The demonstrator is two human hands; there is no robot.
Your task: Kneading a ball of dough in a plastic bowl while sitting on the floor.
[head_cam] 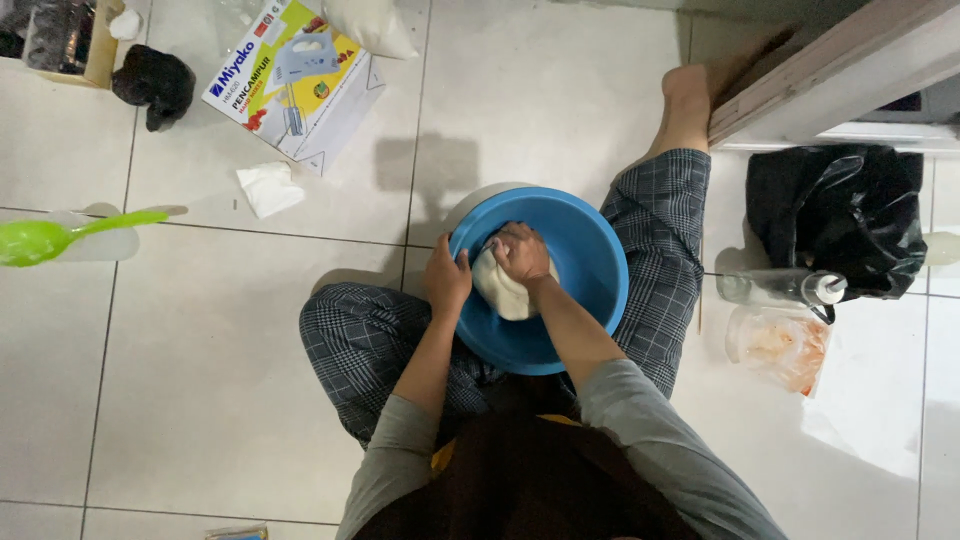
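Observation:
A round blue basin point(590, 260) sits on the tiled floor between my crossed legs in checked trousers. Inside it lies a lump of pale white dough point(505, 295). My right hand point(521, 252) is closed into a fist and presses down on the top of the dough. My left hand point(447, 276) grips the basin's left rim. Part of the dough is hidden under my right hand.
A green plastic spoon point(55, 236) lies at the left edge. A cardboard appliance box point(295, 75), a crumpled tissue point(268, 188) and a dark cloth point(155, 85) lie at the back left. A black plastic bag point(840, 215), a clear bottle point(775, 288) and a stained clear bag point(780, 345) sit on the right.

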